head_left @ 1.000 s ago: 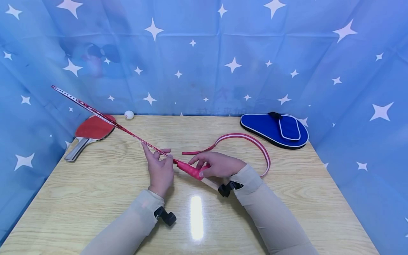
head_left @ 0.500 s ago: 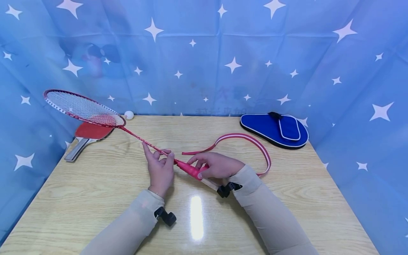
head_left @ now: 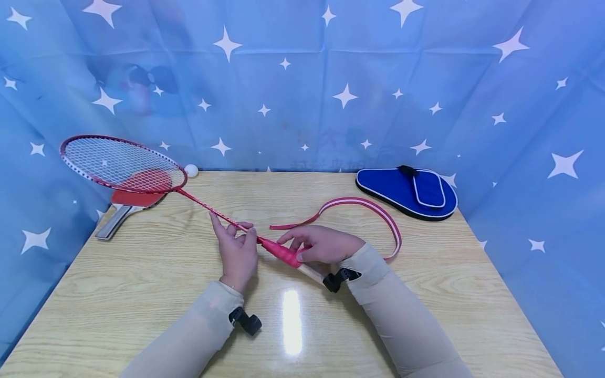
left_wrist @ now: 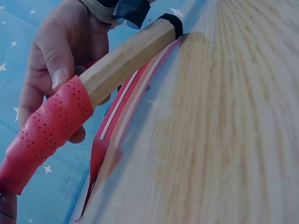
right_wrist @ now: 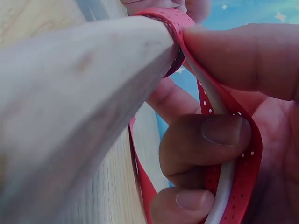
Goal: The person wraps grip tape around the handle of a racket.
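Observation:
A red badminton racket [head_left: 195, 199] slants across the table in the head view, its strung head raised at the far left. My left hand [head_left: 238, 257] holds the thin shaft between thumb and fingers. Pink-red perforated grip tape [left_wrist: 51, 126] is wound round the upper handle in the left wrist view. Below it the wooden handle [left_wrist: 126, 58] is bare down to a black end. My right hand [head_left: 326, 245] pinches the tape where it leaves the handle. In the right wrist view, curled fingers [right_wrist: 205, 140] hold the tape strip, which shows a white stripe.
The tape's loose tail [head_left: 350, 200] curves over the table behind my right hand. A red table tennis bat [head_left: 137, 198] lies at the far left, partly behind the racket strings, near a white ball [head_left: 191, 170]. A blue bat case [head_left: 392, 186] lies at the back right.
The racket has turned about its shaft: its head was edge-on and now shows its strings. Both hands stay in nearly the same places.

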### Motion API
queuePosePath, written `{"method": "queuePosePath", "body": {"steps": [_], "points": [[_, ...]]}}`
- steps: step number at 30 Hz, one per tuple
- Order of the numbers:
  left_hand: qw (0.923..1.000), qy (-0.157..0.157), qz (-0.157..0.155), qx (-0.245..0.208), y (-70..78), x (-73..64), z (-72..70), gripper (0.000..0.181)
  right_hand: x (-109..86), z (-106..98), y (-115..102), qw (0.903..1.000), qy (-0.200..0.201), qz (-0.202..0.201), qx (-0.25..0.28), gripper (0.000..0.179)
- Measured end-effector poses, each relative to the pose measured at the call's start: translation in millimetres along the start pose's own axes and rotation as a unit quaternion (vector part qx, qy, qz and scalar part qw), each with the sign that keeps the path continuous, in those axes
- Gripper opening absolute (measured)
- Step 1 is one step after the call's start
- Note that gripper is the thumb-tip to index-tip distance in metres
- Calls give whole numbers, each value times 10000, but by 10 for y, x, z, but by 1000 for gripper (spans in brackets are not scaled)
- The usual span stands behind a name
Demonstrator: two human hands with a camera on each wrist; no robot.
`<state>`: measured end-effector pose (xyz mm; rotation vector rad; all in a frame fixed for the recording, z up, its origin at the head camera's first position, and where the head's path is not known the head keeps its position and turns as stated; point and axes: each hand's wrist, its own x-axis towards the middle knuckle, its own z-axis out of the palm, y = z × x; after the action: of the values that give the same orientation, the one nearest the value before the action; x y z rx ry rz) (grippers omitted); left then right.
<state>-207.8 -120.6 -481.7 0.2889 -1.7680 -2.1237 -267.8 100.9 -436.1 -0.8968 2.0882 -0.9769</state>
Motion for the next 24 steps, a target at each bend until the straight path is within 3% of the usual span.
{"method": "queuePosePath", "body": {"steps": [8, 14, 24], "points": [[9997, -77, 66, 219, -6, 10, -24, 107, 21, 12, 15, 9997, 204, 129, 0, 55], [9995, -151, 107, 250, 10, 5, -16, 105, 17, 30, 0, 9994, 68, 295, 193, 55], [9992, -234, 13, 324, 13, -4, -37, 104, 25, 41, -18, 9997, 128, 194, -108, 56]]}}
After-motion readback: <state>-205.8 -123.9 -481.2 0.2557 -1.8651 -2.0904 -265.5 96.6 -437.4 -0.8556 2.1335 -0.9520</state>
